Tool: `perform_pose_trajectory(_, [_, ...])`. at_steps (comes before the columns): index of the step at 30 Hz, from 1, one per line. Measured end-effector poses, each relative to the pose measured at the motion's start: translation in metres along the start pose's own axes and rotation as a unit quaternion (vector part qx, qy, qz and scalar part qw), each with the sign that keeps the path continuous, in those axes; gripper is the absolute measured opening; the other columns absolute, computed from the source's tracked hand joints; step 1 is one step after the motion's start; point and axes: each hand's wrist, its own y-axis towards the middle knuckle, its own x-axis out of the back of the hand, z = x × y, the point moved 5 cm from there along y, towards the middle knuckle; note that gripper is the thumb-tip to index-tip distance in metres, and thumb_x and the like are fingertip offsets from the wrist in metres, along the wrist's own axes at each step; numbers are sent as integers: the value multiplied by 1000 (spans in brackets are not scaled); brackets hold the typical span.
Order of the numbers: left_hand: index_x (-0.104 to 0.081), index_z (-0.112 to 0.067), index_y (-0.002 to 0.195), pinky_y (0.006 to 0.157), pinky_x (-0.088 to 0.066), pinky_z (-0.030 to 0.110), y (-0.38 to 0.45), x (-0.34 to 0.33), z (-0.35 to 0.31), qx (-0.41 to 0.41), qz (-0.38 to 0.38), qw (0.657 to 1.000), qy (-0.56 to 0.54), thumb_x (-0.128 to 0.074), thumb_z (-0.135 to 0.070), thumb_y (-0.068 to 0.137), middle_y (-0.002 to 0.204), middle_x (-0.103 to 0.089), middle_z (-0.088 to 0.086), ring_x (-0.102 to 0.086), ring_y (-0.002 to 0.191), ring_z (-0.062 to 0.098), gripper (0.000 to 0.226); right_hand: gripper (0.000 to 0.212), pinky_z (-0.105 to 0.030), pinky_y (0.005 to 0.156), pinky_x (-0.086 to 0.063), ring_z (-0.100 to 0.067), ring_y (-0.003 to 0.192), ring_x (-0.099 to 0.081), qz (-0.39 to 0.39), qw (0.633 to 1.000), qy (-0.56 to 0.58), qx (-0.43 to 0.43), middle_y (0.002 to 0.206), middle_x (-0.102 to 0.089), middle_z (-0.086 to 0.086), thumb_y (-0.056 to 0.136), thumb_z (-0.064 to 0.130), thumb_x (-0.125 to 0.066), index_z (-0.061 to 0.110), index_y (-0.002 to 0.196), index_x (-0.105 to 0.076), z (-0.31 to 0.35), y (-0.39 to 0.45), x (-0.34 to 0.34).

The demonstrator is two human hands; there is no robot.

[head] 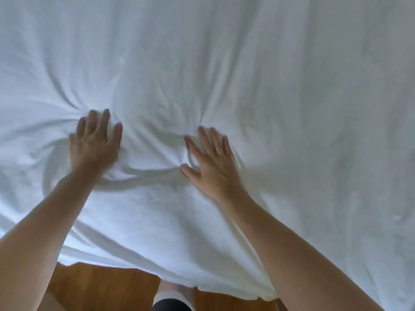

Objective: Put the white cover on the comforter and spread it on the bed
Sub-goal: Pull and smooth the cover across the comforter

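White cover (247,75): soft matt cloth, creased; floor (107,286): smooth, warm-toned wood.

White cover (247,63) spreads unbroken ahead and to both sides, only soft folds; 2 hands on it; wooden floor (101,286) strip below near edge.

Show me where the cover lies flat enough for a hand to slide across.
Flattest patch: the right side of the white cover, past the right hand. The far strip along the top is also fairly smooth. Crowded: creases bunch between the left hand and the right, and fan out left of the left hand.
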Motion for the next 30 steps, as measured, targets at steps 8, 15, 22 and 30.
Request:
perform_pose_trajectory(8, [-10, 2, 151, 118, -3, 53, -87, -43, -102, -58, -47, 994, 80, -28, -66, 84, 155, -10, 32, -8, 146, 41, 97, 67, -46, 114, -23, -34, 138, -36, 5, 995, -13, 95, 149, -40, -15, 87, 52, -53, 12, 140, -49, -74, -53, 25])
perform_pose_trajectory(15, [-54, 0, 115, 100, -34, 51, -123, -84, -177, -172, -132, 972, 92, -52, -59, 86, 128, -51, 22, -46, 118, 40, 66, 75, -42, 111, -27, -33, 128, -41, 80, 979, -146, 120, 139, -45, -12, 85, 57, -50, 2, 136, -43, -173, -123, 60])
perform_pose_trajectory(22, [-55, -6, 76, 54, -42, 42, -101, -66, -195, -200, -161, 963, 75, -44, -25, 99, 72, -58, 19, -56, 61, 40, 32, 60, -43, 105, -38, -30, 112, -56, -57, 989, -98, 100, 117, -60, -11, 88, 53, -57, 3, 120, -59, -155, -104, 47])
perform_pose_trajectory(30, [-27, -11, 54, 48, -26, 31, -113, -15, -199, -51, -42, 989, -130, -46, -40, 97, 46, -24, 2, -29, 46, 23, 55, 47, -40, 97, -44, -26, 100, -61, -133, 978, -84, 135, 105, -65, -6, 90, 50, -59, 7, 108, -65, -154, -99, 52])
